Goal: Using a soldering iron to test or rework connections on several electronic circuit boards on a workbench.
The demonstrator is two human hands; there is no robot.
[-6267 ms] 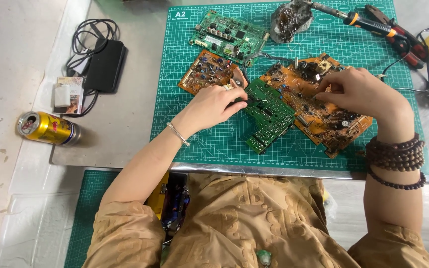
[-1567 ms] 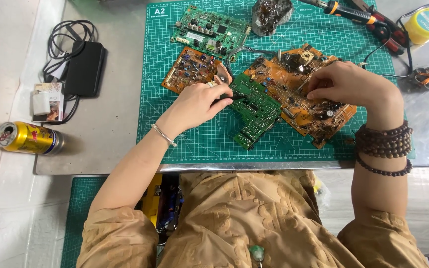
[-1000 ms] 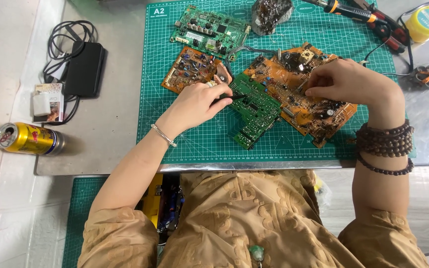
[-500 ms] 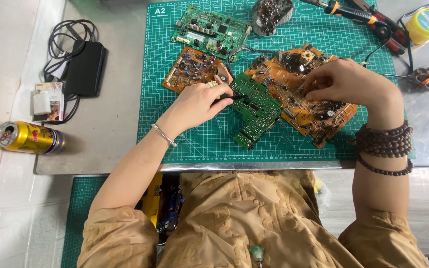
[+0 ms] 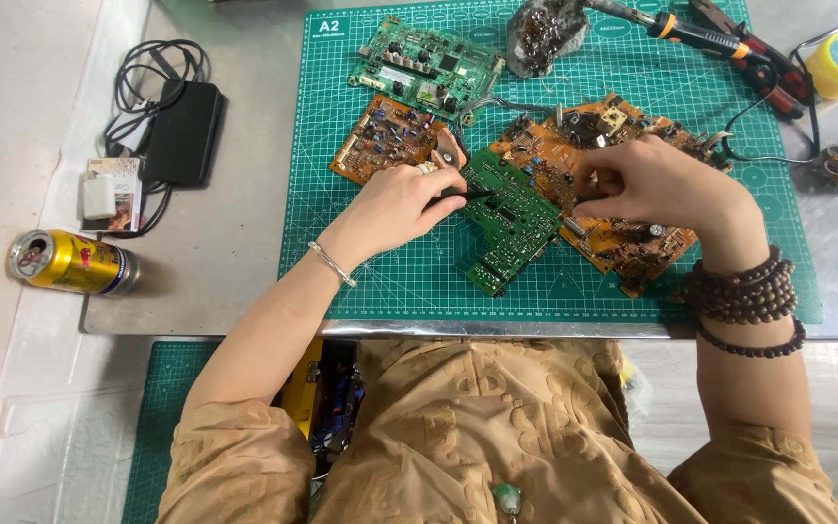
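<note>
Flat green rectangular circuit board lies mid-mat, overlapping large orange circuit board; judged light, stiff, fragile, best held by edges; left hand pinches a thin dark tool at its top edge; right hand closed over the orange board, contents unclear; green cutting mat beneath.

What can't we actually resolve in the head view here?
- Whatever the right hand pinches: its curled fingers hide it over the large orange board.
- The thin dark tool in the left hand by the green board: too small to identify.
- The soldering iron tip: cut off by the top edge.
- Board components: too small to read.
</note>
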